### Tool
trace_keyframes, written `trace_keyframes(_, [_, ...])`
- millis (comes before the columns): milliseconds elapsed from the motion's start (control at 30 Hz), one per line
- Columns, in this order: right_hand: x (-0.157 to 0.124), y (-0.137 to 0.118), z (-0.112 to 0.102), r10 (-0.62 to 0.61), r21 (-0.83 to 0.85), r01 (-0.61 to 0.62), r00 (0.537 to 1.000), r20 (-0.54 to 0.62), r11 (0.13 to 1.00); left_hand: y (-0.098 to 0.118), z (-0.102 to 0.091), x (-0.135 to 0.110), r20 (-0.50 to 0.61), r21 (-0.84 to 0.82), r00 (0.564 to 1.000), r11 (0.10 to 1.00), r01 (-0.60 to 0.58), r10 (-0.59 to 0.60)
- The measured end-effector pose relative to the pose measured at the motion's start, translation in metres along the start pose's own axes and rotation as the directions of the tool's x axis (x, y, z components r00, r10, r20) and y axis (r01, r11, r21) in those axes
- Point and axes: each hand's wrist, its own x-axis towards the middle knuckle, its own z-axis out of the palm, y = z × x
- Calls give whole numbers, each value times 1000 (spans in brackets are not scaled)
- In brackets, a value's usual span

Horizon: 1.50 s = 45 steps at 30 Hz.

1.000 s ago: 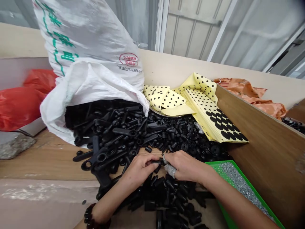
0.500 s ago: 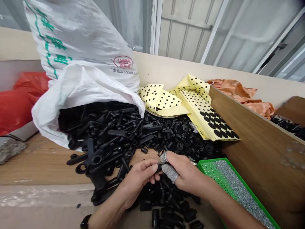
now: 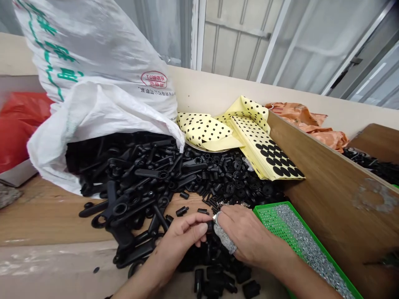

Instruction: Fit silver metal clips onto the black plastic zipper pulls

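Note:
My left hand and my right hand meet low in the middle of the view, fingertips pinched together on a small black plastic part between them. The right forefinger wears a grey mesh finger cot. Under and behind the hands lies a heap of black plastic parts, long levers and short caps, spilling from a white woven sack. A green tray of small silvery metal bits sits just right of my right hand.
Yellow sheets with black round pads lie behind the heap. A brown wooden divider runs along the right. Red bag at far left, orange bag behind the divider. Bare wooden benchtop at left.
Both hands have stayed pinched together on the small part and drifted slightly down and toward me. The view has shifted, so the sack and heap sit further left.

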Motion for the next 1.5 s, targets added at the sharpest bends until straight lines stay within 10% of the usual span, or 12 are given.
trace_keyframes(133, [-2,-4,3,86,268,-99,994,59,958,3,1,-8,-1,254,977,945,-206,213])
trace_keyframes(400, [-3,-12,10,175,716,-113,985,-13,689,-3,-3,-18,197,580,792,583,-569,578])
trace_keyframes(733, [-5,-10,27,74,398,-3,984,-162,917,-15,7,-17,-55,310,981,937,-162,188])
trace_keyframes(933, [-4,-11,27,159,552,-102,986,-56,827,-12,6,-19,16,504,876,753,-424,483])
trace_keyframes(1167, [-2,-8,27,121,523,-43,986,-117,851,-8,-2,-15,112,619,894,674,-404,433])
trace_keyframes(1500, [11,2,26,217,427,-220,975,55,877,-18,-14,1,146,758,791,446,-475,594])
